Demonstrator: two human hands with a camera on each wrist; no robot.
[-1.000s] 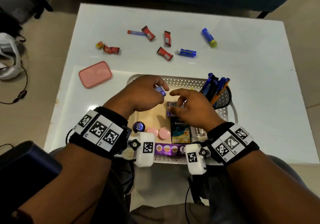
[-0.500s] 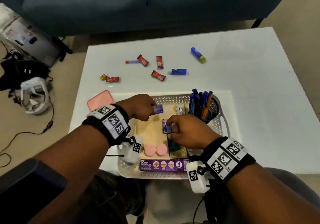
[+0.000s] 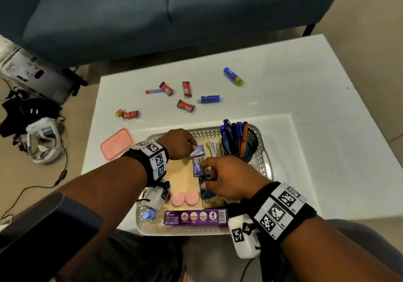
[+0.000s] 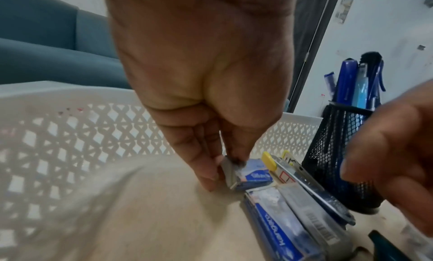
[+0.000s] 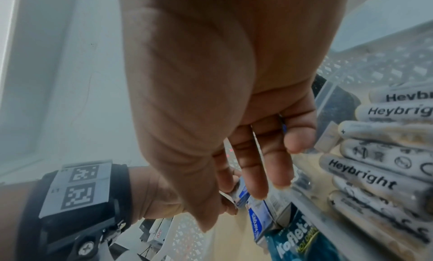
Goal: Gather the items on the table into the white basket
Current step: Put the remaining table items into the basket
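Pinching a small blue box, the left hand sets it inside the white basket | lies just beyond a longer blue box | right hand, fingers loose, hovers there, nearer.

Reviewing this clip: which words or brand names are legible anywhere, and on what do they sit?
"Heybright": on the white batteries, repeated on several.
"Koflet-": on the teal packet; the yellow line beneath is too blurred.
"APC": on a white device beyond the basket.
Purple box, small blue boxes: print unreadable.
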